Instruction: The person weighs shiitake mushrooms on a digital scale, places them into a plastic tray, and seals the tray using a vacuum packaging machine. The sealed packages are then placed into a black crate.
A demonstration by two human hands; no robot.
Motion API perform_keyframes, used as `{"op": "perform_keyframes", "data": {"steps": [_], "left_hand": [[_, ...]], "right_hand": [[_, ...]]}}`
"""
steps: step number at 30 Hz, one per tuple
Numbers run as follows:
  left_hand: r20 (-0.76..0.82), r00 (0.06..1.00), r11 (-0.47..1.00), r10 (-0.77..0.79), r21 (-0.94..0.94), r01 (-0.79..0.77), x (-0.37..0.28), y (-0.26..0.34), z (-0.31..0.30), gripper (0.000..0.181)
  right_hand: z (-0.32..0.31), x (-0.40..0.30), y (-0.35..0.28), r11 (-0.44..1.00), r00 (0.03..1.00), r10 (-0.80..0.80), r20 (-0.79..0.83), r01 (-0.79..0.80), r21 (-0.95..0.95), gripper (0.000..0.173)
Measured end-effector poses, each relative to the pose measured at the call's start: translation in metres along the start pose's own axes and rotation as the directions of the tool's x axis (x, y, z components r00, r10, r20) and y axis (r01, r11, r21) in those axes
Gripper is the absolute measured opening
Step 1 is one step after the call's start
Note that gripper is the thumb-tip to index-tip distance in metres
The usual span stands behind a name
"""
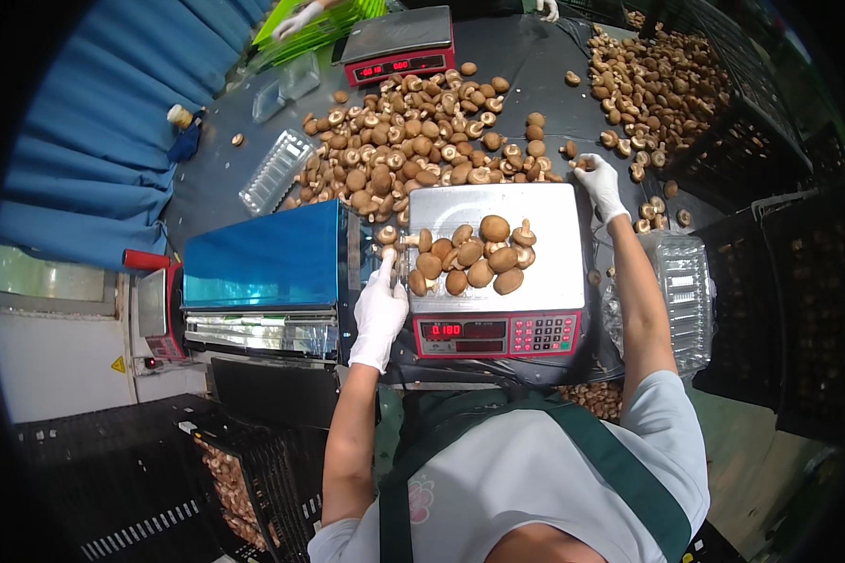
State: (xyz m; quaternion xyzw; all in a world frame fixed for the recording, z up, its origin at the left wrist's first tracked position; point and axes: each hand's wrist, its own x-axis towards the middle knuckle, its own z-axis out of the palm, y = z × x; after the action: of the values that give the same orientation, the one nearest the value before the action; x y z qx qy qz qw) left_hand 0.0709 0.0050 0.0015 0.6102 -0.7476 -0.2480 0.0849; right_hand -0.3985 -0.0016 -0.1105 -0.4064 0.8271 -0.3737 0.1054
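Note:
A digital scale with a steel pan [496, 302] and a red keypad front stands before me, and several shiitake mushrooms [480, 273] lie on the pan. My left hand [380, 313], in a white glove, is at the pan's left edge. Its index fingertip meets a mushroom [389, 252] beside the pan; whether it grips this is unclear. My right hand [601, 186], also gloved, is beyond the pan's far right corner, with thumb and fingers pinched on a small mushroom [579, 164]. A large heap of mushrooms [408, 141] spreads behind the scale.
A wrapping machine with a blue top [264, 257] stands left of the scale. Clear plastic trays [683, 295] are stacked at right, and another tray [278, 171] lies left of the heap. A second scale [398, 39], black crates [739, 148] and a co-worker's gloved hand [299, 21] are farther off.

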Motion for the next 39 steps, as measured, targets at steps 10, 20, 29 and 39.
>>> {"op": "perform_keyframes", "data": {"steps": [10, 20, 29, 39], "left_hand": [[0.017, 1.000, 0.999, -0.009, -0.039, 0.010, -0.006, 0.006, 0.002, 0.052], [0.002, 0.998, 0.998, 0.059, -0.017, -0.059, -0.004, -0.003, -0.012, 0.048], [0.211, 0.975, 0.995, 0.069, 0.057, -0.082, 0.041, -0.011, -0.011, 0.036], [0.160, 0.950, 0.962, 0.268, -0.093, -0.256, 0.069, -0.033, -0.067, 0.027]], "right_hand": [[-0.084, -0.190, -0.136, 0.990, 0.951, -0.077, 0.299, 0.036, 0.139, 0.035], [-0.070, -0.208, -0.111, 0.978, 0.979, -0.205, -0.017, 0.204, -0.043, 0.031], [-0.051, -0.168, -0.106, 0.973, 0.885, 0.170, 0.434, -0.220, 0.067, 0.030], [-0.047, -0.207, -0.174, 0.972, 0.965, 0.123, 0.233, -0.164, 0.167, 0.022]]}}
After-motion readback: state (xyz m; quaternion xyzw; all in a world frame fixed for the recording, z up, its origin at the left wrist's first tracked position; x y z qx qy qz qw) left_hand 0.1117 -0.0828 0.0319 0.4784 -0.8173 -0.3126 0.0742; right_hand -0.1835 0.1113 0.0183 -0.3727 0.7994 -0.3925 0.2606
